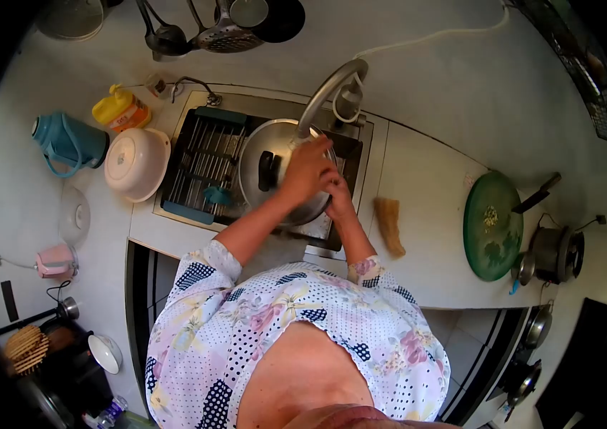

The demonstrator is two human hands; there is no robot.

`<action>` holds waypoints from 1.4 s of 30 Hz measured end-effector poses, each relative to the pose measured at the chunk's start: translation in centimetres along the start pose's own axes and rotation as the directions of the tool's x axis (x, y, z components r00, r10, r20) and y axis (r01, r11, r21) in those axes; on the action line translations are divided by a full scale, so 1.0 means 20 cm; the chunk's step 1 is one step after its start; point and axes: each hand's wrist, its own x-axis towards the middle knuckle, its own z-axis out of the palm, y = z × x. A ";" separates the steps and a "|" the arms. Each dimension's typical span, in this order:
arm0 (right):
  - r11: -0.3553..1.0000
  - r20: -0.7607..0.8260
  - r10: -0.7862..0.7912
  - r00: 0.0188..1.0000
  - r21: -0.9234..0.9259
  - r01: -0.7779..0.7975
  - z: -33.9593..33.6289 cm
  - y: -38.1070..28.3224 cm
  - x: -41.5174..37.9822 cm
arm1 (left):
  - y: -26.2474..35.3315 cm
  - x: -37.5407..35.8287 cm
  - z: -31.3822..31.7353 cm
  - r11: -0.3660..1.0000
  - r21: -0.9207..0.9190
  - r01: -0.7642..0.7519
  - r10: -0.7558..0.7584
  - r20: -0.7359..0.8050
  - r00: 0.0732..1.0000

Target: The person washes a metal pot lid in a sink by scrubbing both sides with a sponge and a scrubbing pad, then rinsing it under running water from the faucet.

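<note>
A round metal lid [252,159] with a black handle [269,171] is tilted over the sink, below the curved faucet [328,89]. My left hand [309,170] reaches across the right part of the lid, beside the faucet's end; its fingers are blurred and partly hidden. My right hand [339,197] is closed at the lid's right edge, with its fingertips close to my left hand. Both hands cover part of the lid's rim.
A metal rack [205,161] spans the sink's left side. Left of it are a pink basin [134,164], a yellow bottle [122,109] and a blue jug [71,143]. A loofah-like piece [389,227] and a green board [493,225] are on the right counter.
</note>
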 end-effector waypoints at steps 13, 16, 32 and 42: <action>0.983 -0.087 0.183 0.979 0.006 -0.183 0.05 -0.02 -0.07 | -0.16 -0.11 0.02 0.991 -0.013 0.133 -0.134 -0.061 0.989; 0.973 -0.094 0.225 0.970 -0.028 -0.229 0.08 -0.06 -0.10 | -0.19 -0.06 0.00 0.973 0.139 0.183 -0.158 -0.169 0.973; 0.966 -0.079 0.188 0.979 -0.165 -0.199 0.06 -0.07 -0.09 | -0.08 -0.20 0.05 0.969 -0.243 0.035 -0.045 -0.035 0.998; 0.514 0.051 0.138 0.989 -0.858 -0.028 0.19 -0.17 -0.01 | -0.09 -0.09 -0.08 0.927 -0.356 0.116 -0.199 -0.206 0.958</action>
